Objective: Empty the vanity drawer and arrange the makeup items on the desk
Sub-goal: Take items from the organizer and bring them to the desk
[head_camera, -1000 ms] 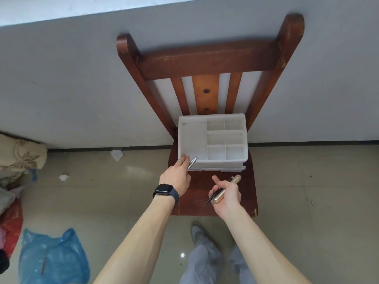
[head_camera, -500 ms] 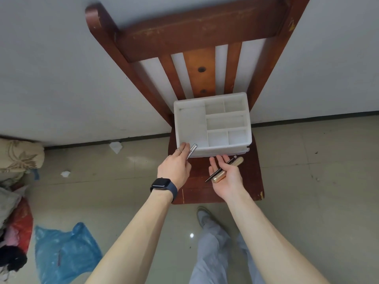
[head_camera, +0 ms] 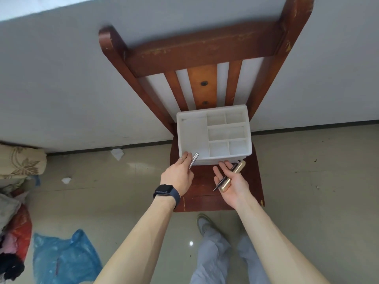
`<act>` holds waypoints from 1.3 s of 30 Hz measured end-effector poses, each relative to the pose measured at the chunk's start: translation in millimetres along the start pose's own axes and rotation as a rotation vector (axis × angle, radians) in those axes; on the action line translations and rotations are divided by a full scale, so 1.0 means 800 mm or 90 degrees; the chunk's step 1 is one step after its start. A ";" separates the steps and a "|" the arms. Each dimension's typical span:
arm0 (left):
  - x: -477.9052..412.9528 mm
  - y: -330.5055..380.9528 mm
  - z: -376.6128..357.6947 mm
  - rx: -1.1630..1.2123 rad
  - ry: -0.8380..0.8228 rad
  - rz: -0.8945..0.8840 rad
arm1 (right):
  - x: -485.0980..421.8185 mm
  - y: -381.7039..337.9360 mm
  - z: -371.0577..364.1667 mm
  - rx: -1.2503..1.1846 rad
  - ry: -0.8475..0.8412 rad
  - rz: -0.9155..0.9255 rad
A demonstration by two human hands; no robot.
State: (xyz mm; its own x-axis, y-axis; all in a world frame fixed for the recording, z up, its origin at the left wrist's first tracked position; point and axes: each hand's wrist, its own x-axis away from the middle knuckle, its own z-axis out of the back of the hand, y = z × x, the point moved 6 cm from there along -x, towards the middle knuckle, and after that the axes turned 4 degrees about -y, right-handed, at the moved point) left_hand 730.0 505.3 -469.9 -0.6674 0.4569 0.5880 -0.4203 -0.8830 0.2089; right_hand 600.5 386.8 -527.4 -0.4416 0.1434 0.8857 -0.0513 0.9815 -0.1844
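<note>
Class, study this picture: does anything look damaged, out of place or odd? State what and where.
The wooden chair is worn: varnish is chipped along its top rail and one post. Crumpled paper scraps litter the floor by the wall. The white organiser sits on the chair seat, its compartments empty.

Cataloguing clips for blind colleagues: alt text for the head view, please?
A person's left hand pinches a slim silver tube and the upturned right hand carries a gold tube and a thin black pencil, both at the front edge of a white compartment tray on a wooden chair.
</note>
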 end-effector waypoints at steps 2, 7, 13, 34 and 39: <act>0.005 0.000 0.006 0.046 -0.005 0.012 | 0.015 -0.008 0.017 0.104 0.051 0.012; 0.037 0.015 0.031 0.191 0.003 0.044 | 0.078 -0.054 0.035 0.344 0.094 0.060; 0.108 0.036 0.074 0.347 0.025 0.084 | 0.190 -0.131 0.001 0.517 -0.011 0.143; 0.507 -0.022 0.014 0.938 0.452 0.372 | 0.387 0.021 -0.132 0.957 -0.484 0.007; 0.670 -0.027 -0.092 1.059 0.604 0.513 | 0.462 0.161 -0.098 1.179 -0.688 -0.040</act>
State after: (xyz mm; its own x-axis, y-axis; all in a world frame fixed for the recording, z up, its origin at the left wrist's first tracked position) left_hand 336.7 777.3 -216.7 -0.6442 -0.5724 0.5073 0.5299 0.1443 0.8357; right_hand 500.8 576.1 -190.9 -0.5757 -0.6449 0.5027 -0.3764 -0.3368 -0.8631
